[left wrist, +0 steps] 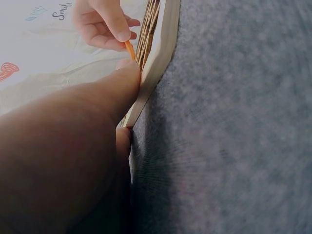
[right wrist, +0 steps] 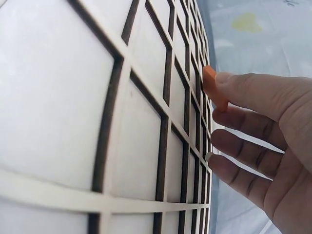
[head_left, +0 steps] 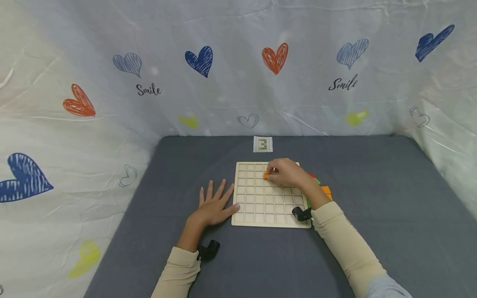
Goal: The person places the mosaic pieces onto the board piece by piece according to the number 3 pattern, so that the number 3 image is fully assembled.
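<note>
Gridded board (head_left: 258,208): toward far edge of bench (head_left: 391,198). Left hand (head_left: 214,210): outspread against board's left edge, apparently steadying it. Right hand (head_left: 286,171): pinching orange tile (head_left: 265,176) at far rows, presumably for accuracy. Pattern card (head_left: 262,144): beyond, likely reference.

A small orange tile (right wrist: 213,87) — thin, flat-sided and tilted — is pinched in the right hand (head_left: 286,172). Flat beneath that grip lies a pale wooden grid board (head_left: 264,203), its cells divided by raised ridges.
</note>
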The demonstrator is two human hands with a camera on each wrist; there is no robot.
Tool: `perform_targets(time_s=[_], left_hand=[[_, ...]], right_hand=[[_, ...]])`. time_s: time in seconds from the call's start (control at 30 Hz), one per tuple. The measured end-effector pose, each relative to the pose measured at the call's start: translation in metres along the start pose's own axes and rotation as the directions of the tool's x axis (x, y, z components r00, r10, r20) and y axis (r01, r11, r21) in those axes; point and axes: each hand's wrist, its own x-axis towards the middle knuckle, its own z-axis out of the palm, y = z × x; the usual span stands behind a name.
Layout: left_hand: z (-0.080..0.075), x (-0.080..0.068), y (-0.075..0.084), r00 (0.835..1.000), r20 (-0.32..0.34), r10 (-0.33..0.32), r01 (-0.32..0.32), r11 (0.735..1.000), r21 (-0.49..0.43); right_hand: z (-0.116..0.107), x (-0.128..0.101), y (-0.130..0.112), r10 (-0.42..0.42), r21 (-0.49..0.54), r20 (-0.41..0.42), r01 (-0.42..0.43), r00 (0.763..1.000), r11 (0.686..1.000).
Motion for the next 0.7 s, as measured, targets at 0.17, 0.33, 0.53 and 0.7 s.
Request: perform_targets(time_s=[0.17,0.33,0.53,0.7], left_hand=[[0.003,0.0018,-0.0012,1.0,-0.017,-0.003,0.003,1.0,-0.007],[0.0016,0.0004,0.001,0.999,-0.032,-0.002,0.002,1.0,0.0],[-0.005,-0.0033,0.0063,0.999,-0.042,-0.004,0.004,1.0,0.006],[-0.0044,-0.0038,0.0071,0.999,-0.038,-0.003,0.003,1.0,0.009]], right_hand=[[0.0023,0.0021,0.0017,0.011,-0.001,-0.019,-0.011,1.0,1.0],[0.0035,0.0025,0.0016,0.013,-0.006,-0.041,-0.013,0.999,1.0],[0.0037,0.0049,-0.0017,-0.004,-0.045,-0.06,0.001,0.998,0.999],[0.007,0.0088,-0.0043,-0.005,-0.077,-0.041,0.002,0.999,0.997]])
